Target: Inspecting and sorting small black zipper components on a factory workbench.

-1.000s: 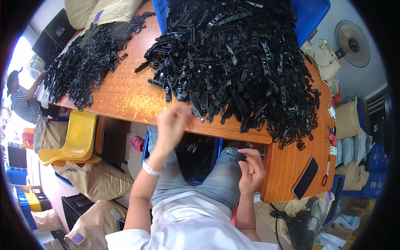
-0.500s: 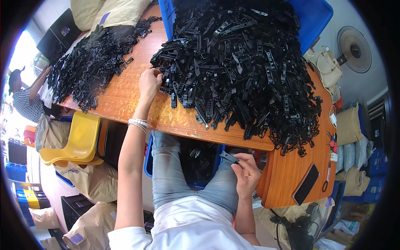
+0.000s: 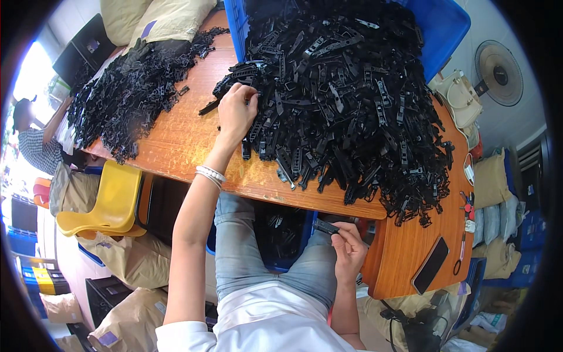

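White shirt (image 3: 275,314) nearest me; then, between one and two o'clock from the seated person, the right hand (image 3: 350,249) pinches a black clip (image 3: 326,227) by one end, thumb against fingertips, the rest jutting out over the thigh. It looks a light hold: should the thumb slacken, the clip could drop past the knee, perhaps into the blue box (image 3: 308,233) under the table at twelve. The phone (image 3: 431,265) lies past two o'clock, near the table's (image 3: 392,252) edge, where a swinging elbow could knock it off.

Between eleven and twelve, the left hand (image 3: 237,114) is at the fringe of the big pile of clips (image 3: 346,111), fingers curled nearly together; I can't tell whether they grip anything. Pieces there overlap, so a hard tug might drag neighbours along and send some over the front edge. Blue bin (image 3: 447,41) walls flank the pile. Farther off, a smaller heap (image 3: 135,88) sits at eleven, a co-worker (image 3: 38,146) at ten.
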{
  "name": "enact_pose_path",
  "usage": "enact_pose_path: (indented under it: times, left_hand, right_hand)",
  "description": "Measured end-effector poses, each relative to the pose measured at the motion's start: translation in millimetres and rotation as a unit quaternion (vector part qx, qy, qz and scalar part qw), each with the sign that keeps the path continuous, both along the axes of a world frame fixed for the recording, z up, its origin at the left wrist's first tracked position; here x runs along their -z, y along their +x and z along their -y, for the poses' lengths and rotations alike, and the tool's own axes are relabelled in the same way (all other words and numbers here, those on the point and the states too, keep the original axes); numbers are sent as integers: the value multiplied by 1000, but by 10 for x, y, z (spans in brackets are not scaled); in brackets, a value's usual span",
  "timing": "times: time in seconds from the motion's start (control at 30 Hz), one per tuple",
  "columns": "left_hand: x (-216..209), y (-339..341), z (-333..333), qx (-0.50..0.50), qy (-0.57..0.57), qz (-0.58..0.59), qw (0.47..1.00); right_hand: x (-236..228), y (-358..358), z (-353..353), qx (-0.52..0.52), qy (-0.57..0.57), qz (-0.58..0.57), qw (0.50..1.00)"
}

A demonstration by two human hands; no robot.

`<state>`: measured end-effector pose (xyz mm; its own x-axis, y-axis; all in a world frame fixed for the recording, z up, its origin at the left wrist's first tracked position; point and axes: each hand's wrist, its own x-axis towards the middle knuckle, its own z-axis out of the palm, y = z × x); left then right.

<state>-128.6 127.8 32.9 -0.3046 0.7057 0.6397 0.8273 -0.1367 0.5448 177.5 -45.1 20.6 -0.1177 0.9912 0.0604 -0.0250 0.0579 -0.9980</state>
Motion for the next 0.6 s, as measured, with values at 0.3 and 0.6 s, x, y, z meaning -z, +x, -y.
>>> enact_pose_path:
  times: [0.3,0.6]
  left_hand:
    - [-67,-177,-466,-131,-216,12,967]
    - [-117,-252,-95,-47,-62,233,969]
  right_hand:
    - [-17,39,4,5,-2,20,1000]
    - [4,-37,-65,30,35,11,999]
